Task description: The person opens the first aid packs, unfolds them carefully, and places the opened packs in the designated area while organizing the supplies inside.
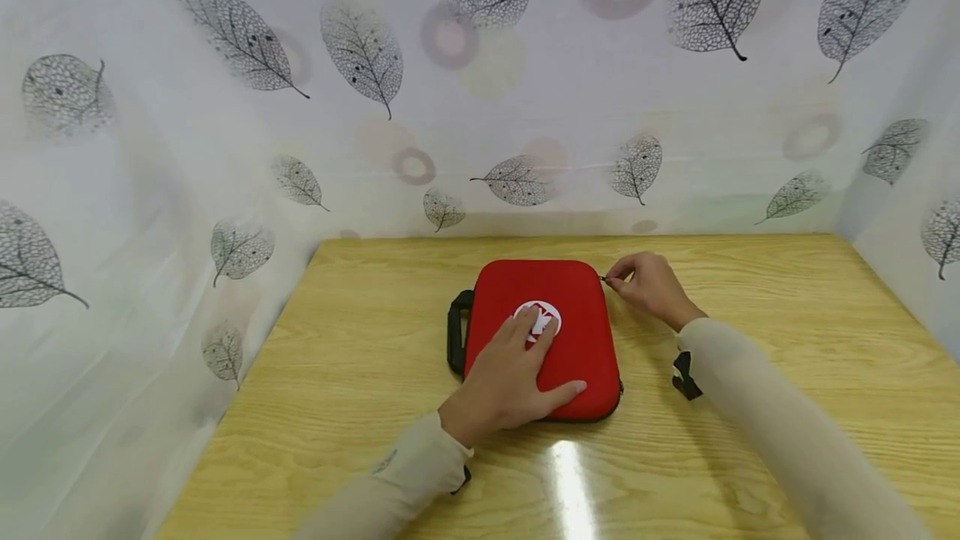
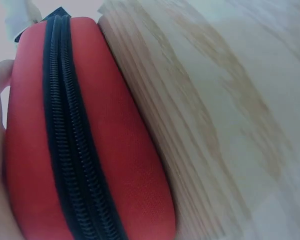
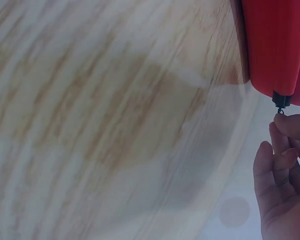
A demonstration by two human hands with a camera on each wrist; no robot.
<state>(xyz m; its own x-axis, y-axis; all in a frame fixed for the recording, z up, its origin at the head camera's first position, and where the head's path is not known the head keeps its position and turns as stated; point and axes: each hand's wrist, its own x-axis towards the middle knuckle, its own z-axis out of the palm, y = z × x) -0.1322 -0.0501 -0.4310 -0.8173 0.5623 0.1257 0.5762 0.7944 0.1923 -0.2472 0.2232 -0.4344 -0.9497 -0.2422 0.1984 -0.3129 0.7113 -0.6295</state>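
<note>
Pale grain ran across the table (image 1: 337, 373). Nearest, the left hand (image 1: 502, 377) lay with fingers spread on the red case (image 1: 540, 280), which rested flat on the table between the two hands. Farther off, at the case's far right corner, the right hand (image 1: 652, 286) pinched the zipper pull (image 3: 280, 111). Doing this well probably called for steady pressure from the left palm and an even draw along the seam, without tugging the case askew. Beyond hung a leaf-printed curtain (image 1: 408, 140).

Fingers covered part of the white emblem (image 1: 550, 309); the contents, if any, were hidden. Both sleeves (image 1: 780, 407) were cut off, and whether the zipper teeth (image 2: 59, 125) meshed was hard to make out.
</note>
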